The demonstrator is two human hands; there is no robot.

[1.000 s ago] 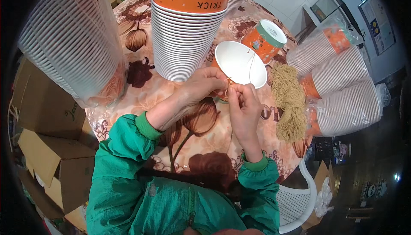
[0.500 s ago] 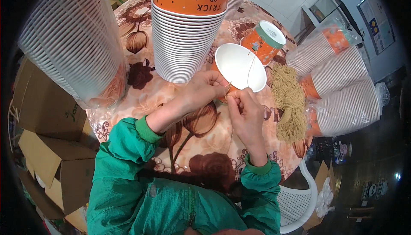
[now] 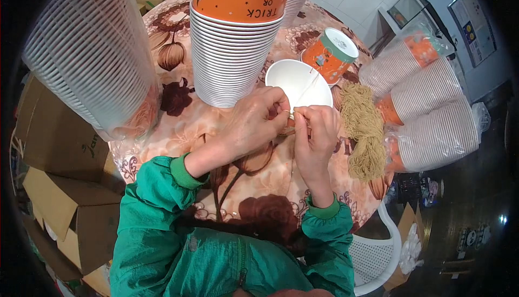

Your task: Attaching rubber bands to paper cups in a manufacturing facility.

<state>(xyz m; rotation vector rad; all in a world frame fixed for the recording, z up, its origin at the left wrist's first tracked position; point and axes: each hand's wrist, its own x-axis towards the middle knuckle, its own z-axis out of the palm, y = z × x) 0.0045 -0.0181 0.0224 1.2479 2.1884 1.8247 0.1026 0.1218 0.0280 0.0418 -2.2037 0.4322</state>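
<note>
A white-lined orange paper bucket (image 3: pixel 286 74) leans on the table with its mouth tilted up toward me. Thin string (image 3: pixel 308 88) crosses that mouth, from the far rim to the near one. At the near rim my left hand (image 3: pixel 250 119) pinches the string with thumb and forefinger. My right hand (image 3: pixel 316 137) pinches it right beside, the fingertips of both almost touching. The exact string ends are hidden by my fingers. Just behind, an orange bucket with a green base (image 3: pixel 326 59) stands upside down. A bundle of tan string (image 3: pixel 363 129) lies to the right.
A tall stack of upside-down paper buckets (image 3: pixel 230 53) rises beyond my left hand. Farther left stands a plastic-wrapped stack (image 3: pixel 86 53). Several bagged bucket stacks (image 3: pixel 435 129) lie at the right edge. Cardboard boxes (image 3: pixel 75 205) and a white chair (image 3: pixel 373 259) flank the round table.
My fingertips have come closer together at the near rim. The string inside the bucket, loosely curved before, now runs straighter. Both nearby buckets have shifted slightly.
</note>
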